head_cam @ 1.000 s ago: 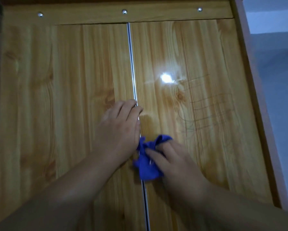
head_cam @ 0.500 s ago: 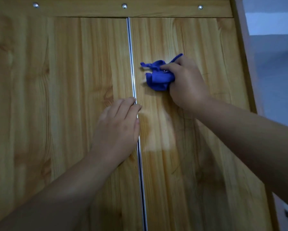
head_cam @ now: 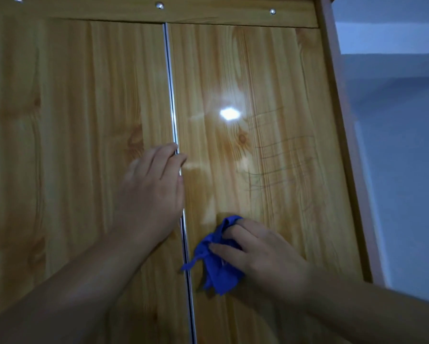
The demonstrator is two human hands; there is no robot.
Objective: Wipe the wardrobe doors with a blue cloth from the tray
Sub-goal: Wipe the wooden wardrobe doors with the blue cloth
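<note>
Right hand [head_cam: 263, 252] grips crumpled blue cloth [head_cam: 216, 266] against glossy wooden right wardrobe door [head_cam: 270, 95]. Left hand [head_cam: 151, 192] — flat, holding nothing — at cloth's 10 o'clock.

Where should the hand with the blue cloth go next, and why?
Probably up and to the right. The right hand holds the blue cloth low on the right door, and faint scribbled lines show higher up on that door, away from the cloth.

glossy wood-grain wardrobe doors [head_cam: 258, 83] (metal strip [head_cam: 173, 115]), blue cloth [head_cam: 218, 266]
</note>
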